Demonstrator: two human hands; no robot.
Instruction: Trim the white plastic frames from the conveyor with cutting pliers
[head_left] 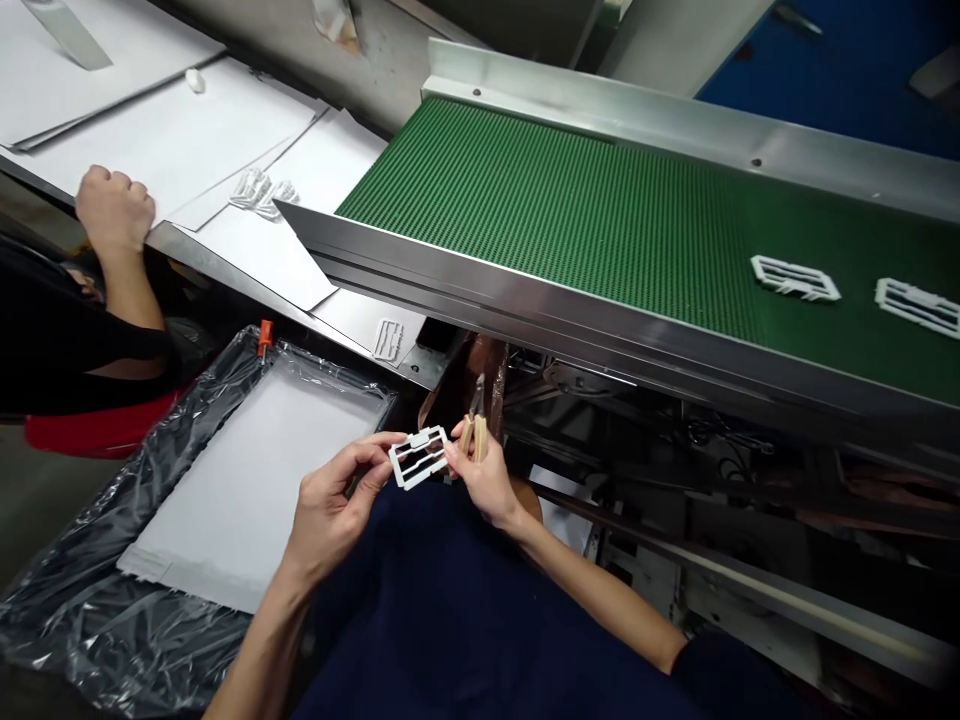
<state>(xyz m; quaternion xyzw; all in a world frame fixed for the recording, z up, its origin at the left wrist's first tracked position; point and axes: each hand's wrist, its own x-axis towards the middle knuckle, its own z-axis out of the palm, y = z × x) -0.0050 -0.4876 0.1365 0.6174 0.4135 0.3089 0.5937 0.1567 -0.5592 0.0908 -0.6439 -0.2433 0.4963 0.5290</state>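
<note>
A white moulded plastic frame [418, 457], rectangular with slotted openings, is held up in front of my chest. My left hand [330, 510] pinches its left end between fingers and thumb. My right hand [486, 482] grips its right end. Wood-handled cutters [473, 435] stand up from my right hand, their metal tips pointing away from me, and they appear to be held in that hand. A co-worker's fist [114, 208] rests on white sheets at the upper left, next to a small heap of white plastic frames [262, 192].
A green belt conveyor [570, 225] with steel side rails crosses ahead, carrying two white frames [795, 278] [918, 308]. A black plastic-lined bin [255, 480] holding a white sheet sits at my left. Machinery lies beneath the conveyor.
</note>
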